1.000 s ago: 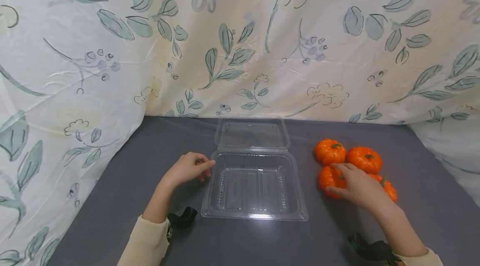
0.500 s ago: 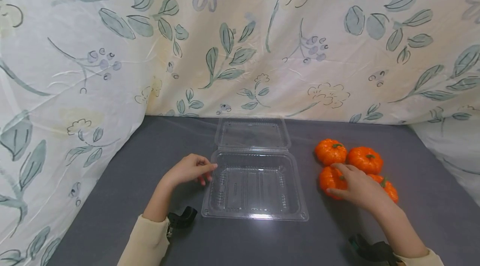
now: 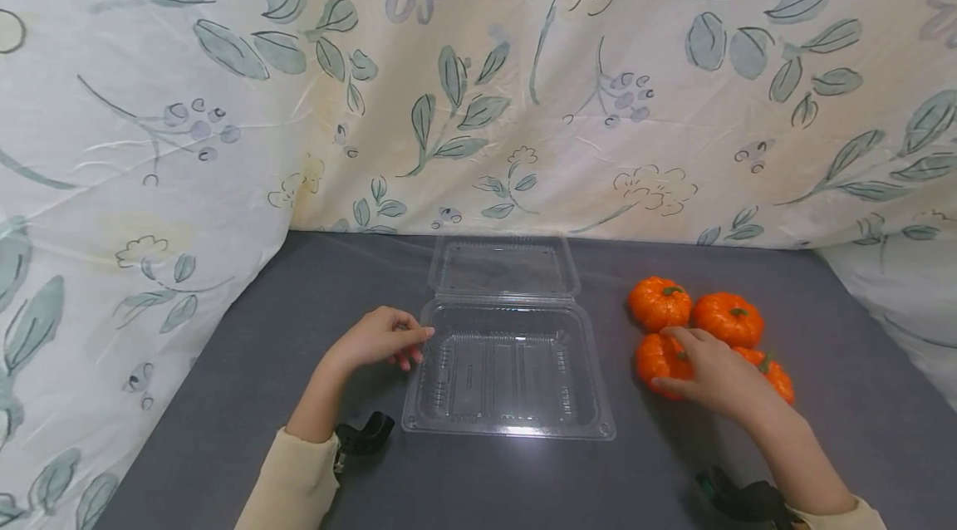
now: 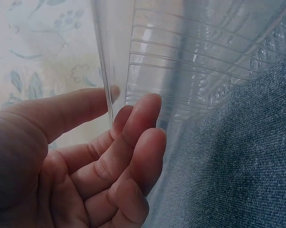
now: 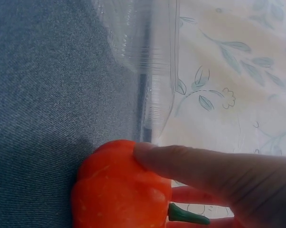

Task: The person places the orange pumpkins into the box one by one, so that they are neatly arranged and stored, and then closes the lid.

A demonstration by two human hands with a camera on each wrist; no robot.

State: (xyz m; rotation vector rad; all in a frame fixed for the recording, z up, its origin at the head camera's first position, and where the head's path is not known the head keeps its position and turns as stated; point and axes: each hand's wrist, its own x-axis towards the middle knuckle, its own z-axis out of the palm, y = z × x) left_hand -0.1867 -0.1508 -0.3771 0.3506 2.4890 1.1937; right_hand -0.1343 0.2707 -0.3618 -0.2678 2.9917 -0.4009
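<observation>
Clear plastic catches the light on a grey-covered bench (image 3: 486, 484), where a container (image 3: 508, 432) lies with its hinged lid (image 3: 503, 268) folded back on its far side and moulded ridges showing across its floor. Right of the container, a person's right hand (image 3: 714, 372) holds an orange pumpkin (image 3: 658, 364), thumb on its skin and fingers beyond the green stem. The left hand (image 3: 381, 337) loosely holds the container's left rim, thumb to one side of the thin edge and curled fingers to the other. I count three more pumpkins (image 3: 727, 318) grouped to the container's right, one partly hidden by the right hand; all four sit outside its walls. Flowered cloth (image 3: 314, 123) hangs beyond the container, and cream sleeves (image 3: 290, 476) frame its near side.
</observation>
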